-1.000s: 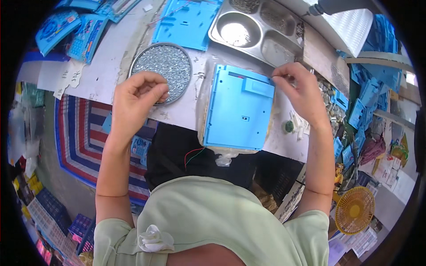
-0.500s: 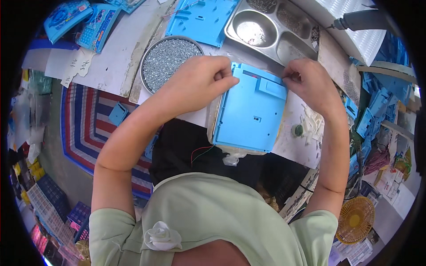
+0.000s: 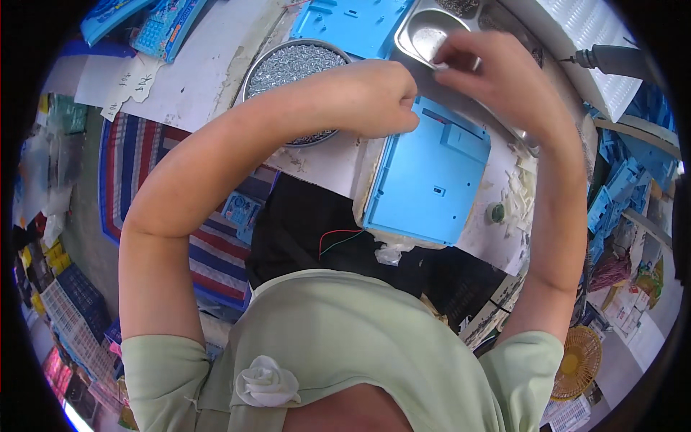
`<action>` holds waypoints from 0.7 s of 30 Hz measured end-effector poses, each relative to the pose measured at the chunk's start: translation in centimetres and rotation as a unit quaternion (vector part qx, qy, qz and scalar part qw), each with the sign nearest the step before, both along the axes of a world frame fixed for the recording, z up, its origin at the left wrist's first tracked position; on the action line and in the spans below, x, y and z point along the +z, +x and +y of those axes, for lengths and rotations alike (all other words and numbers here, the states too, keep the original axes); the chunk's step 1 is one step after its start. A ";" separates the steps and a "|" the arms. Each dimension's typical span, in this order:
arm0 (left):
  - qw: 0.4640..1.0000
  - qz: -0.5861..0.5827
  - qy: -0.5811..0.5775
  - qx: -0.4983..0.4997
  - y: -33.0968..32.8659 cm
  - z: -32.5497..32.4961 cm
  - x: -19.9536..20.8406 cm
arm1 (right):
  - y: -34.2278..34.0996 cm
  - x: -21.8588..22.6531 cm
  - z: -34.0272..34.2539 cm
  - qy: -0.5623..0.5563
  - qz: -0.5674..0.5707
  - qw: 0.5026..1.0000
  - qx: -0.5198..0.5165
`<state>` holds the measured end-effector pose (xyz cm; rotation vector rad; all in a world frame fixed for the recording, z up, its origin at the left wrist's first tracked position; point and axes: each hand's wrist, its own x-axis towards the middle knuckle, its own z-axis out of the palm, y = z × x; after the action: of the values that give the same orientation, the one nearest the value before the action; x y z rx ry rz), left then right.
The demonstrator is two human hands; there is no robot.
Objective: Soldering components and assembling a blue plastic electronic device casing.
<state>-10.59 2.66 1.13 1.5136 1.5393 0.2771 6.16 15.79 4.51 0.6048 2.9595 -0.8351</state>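
Note:
A flat blue plastic housing [image 3: 425,180] lies on a pale padded block [image 3: 368,189] at the table's near edge. At its upper left corner is my left hand [image 3: 381,97], its fingers curled closed; whatever they pinch is hidden. My right hand [image 3: 500,79] hovers beyond the housing, above the metal tray [image 3: 410,52] with rounded compartments. Its thumb and forefinger are bent with a gap between them, and I see nothing held. Red and green wires [image 3: 332,241] hang out below the housing's lower left corner.
A round bowl of small silvery screws [image 3: 295,65] stands partly under my left forearm. Another blue panel [image 3: 345,25] lies at the back. A grey power screwdriver [image 3: 612,61] points in from the right. White plastic bits [image 3: 522,191] and a small green round piece [image 3: 497,212] lie right.
My right hand has left the housing's right edge and moved up over the metal tray. My left hand stays closed by the upper left corner. The whole view has shifted slightly.

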 end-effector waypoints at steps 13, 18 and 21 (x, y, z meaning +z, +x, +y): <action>0.944 -0.253 0.042 0.210 -1.4 -6.7 -1.0 | -12.6 -8.6 -2.4 0.252 0.117 0.933 0.228; 0.964 -0.154 0.150 0.158 0.0 -4.9 -1.8 | -13.3 -6.5 -3.0 0.132 0.035 0.971 0.196; 0.976 -0.082 0.180 0.095 0.6 -3.5 -1.9 | -13.2 -7.0 -2.1 0.058 0.061 0.981 0.177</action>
<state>-9.96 -0.84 -0.73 1.5707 1.5594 0.8081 -7.08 13.68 -2.52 0.0199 3.1020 -0.6923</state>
